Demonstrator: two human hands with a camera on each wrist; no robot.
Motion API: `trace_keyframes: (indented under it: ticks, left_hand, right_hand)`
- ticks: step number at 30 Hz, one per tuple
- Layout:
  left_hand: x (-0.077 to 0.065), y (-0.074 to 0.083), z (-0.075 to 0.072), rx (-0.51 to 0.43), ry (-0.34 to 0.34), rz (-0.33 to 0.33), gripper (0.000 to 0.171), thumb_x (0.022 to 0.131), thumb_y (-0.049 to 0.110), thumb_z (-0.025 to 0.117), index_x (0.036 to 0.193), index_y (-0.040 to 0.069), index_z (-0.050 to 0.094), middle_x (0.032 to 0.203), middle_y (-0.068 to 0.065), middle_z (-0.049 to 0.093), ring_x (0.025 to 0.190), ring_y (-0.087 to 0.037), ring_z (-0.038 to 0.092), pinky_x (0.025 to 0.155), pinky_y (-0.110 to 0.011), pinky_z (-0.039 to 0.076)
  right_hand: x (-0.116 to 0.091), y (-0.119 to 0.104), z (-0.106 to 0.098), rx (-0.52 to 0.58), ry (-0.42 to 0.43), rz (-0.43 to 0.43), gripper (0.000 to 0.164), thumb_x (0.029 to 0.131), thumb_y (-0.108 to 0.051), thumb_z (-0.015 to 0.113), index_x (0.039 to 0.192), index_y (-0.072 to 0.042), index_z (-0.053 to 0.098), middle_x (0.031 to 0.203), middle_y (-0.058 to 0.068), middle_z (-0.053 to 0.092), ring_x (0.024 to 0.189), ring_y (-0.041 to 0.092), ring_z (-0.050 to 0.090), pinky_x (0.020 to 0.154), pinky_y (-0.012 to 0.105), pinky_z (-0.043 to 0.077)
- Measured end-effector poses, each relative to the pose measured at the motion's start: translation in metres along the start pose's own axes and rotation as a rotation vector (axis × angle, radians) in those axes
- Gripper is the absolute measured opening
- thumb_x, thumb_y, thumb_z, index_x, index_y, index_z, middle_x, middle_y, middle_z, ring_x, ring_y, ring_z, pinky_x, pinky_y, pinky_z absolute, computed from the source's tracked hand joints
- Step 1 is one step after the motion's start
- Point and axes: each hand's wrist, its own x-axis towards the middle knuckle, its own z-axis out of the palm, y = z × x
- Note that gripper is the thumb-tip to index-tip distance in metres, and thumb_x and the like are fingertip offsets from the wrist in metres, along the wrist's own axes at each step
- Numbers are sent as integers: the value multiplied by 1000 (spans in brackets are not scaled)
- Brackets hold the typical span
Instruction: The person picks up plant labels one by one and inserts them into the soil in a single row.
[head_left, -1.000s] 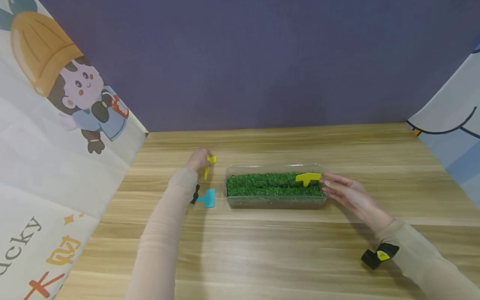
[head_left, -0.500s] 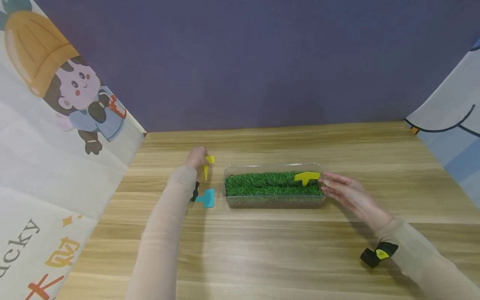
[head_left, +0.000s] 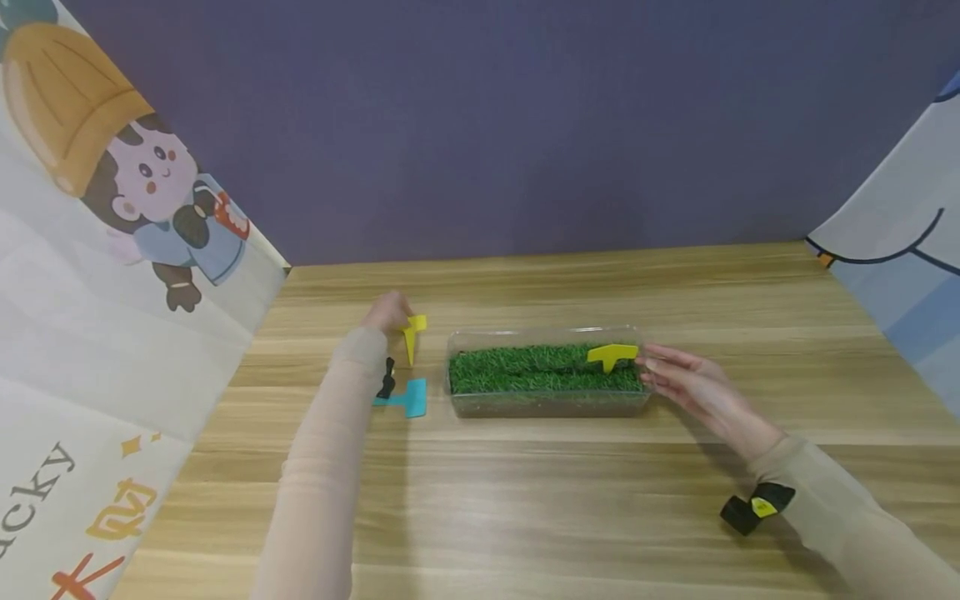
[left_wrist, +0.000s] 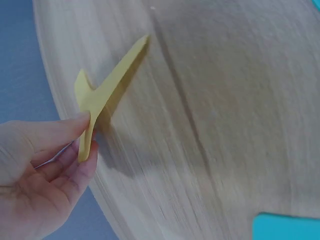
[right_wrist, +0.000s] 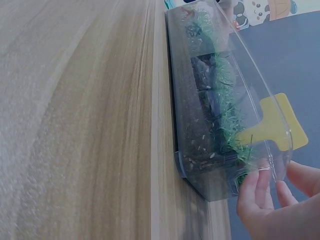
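Note:
My left hand [head_left: 388, 312] pinches a yellow T-shaped plant label [left_wrist: 107, 90] by its head, between thumb and fingers, close over the table. Its pointed stem angles away from the hand. Just nearer to me lies a blue T-shaped plant label [head_left: 415, 398], partly hidden behind the left wrist. A clear plastic box [head_left: 551, 406] holds dark soil and rows of green artificial grass [head_left: 525, 360]. Near its right end, another yellow plant label [head_left: 613, 356] stands upright in the grass. My right hand [head_left: 705, 396] grips the box's right end, fingertips at the rim and end wall.
The wood-grain table [head_left: 555, 500] runs back to a dark blue panel [head_left: 525, 125]. A printed white sheet [head_left: 112, 350] borders the left side, and another printed panel [head_left: 907, 242] the right. A black wrist camera [head_left: 742, 517] sits on the right wrist.
My left hand has shifted slightly left with the yellow label, and more of the label's stem shows now. The right hand and the box stay in place.

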Motion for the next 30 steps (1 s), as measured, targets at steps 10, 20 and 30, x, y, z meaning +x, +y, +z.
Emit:
trace_keyframes:
  ticks: [10, 20, 30]
  left_hand:
    - [1, -1, -13, -216, -13, 0, 24, 72, 8, 67, 96, 8, 68, 101, -11, 64, 90, -24, 58, 74, -33, 49]
    - [-27, 34, -36, -326, 39, 88, 21, 76, 11, 68, 97, 7, 68, 102, -9, 64, 87, -19, 59, 69, -28, 49]
    - [-131, 139, -82, -245, 39, 64, 26, 86, 0, 51, 110, -9, 56, 114, -24, 54, 106, -34, 49, 89, -37, 43]
  right_hand:
    - [1, 1, 0, 22, 1, 2, 25, 84, -2, 56, 98, -22, 64, 95, -2, 65, 87, 13, 61, 81, 22, 48]
    - [1, 0, 0, 20, 8, 7, 25, 84, -3, 57, 100, -21, 63, 95, -2, 65, 88, 13, 61, 82, 22, 47]
    - [0, 1, 1, 22, -1, -2, 26, 85, -2, 56, 103, -19, 62, 95, -2, 65, 87, 12, 61, 82, 22, 47]
